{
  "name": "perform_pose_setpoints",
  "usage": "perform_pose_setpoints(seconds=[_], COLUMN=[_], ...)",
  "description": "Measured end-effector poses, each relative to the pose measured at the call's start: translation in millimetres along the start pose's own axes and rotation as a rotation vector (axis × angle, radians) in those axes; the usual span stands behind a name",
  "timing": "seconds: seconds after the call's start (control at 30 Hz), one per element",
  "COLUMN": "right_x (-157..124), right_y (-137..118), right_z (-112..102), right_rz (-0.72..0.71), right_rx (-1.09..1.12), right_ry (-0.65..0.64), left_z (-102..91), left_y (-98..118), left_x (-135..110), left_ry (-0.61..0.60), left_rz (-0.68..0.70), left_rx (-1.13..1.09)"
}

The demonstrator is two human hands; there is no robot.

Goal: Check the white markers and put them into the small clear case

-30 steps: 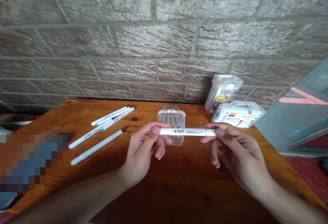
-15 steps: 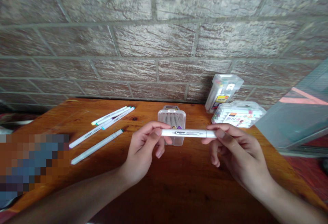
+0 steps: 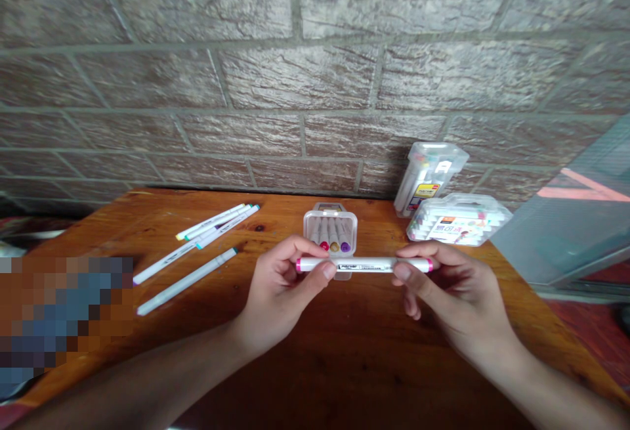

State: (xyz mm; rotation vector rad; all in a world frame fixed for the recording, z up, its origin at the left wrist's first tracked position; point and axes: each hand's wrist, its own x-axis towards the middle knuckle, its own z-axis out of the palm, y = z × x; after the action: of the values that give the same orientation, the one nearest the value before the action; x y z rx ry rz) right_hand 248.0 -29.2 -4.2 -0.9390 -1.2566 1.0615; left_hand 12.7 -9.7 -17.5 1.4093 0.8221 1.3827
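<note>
A white marker pen (image 3: 364, 265) with pink ends is held level between my two hands, its printed label facing me. My left hand (image 3: 285, 292) pinches it near the left end between thumb and fingers. On the right side my right hand (image 3: 453, 295) grips it the same way, and the pink tip pokes out past the fingers. Just behind the pen, an open clear plastic case (image 3: 329, 226) lies on the table with several markers inside, showing red, yellow and purple ends. The lower part of that case is partly hidden by the pen and my left fingers.
Several loose markers (image 3: 216, 226) lie on the wooden table (image 3: 315, 364) to the left, one grey-white marker (image 3: 187, 282) apart from them. At the back right stand a tall clear marker case (image 3: 428, 177) and a wide handled case (image 3: 457, 220). A brick wall (image 3: 295, 75) borders the table behind.
The pen has come slightly lower, and my hands have shifted inward along it, so both pink ends now show. The marker ends in the case are more visible.
</note>
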Motion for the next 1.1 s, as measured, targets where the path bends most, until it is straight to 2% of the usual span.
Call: perform_pose_setpoints(seconds=[0.3,0.73,1.1], right_x=[2.4,0.8,0.9], right_y=[-2.2,-1.2,-0.8], right_z=[2.1,-0.9,-3.4], right_rz=[0.013,0.015,0.055], right_rx=[0.04,0.09,0.131], right_ry=[-0.005,-0.036,-0.038], left_z=[-0.1,-1.6,-0.3], left_y=[-1.4,-3.2,-2.6], left_x=[-0.3,-0.5,0.8], left_ry=[0.01,-0.005,0.019], left_rz=[-0.097,-0.06,-0.098], left_rx=[-0.075,-0.163,-0.233])
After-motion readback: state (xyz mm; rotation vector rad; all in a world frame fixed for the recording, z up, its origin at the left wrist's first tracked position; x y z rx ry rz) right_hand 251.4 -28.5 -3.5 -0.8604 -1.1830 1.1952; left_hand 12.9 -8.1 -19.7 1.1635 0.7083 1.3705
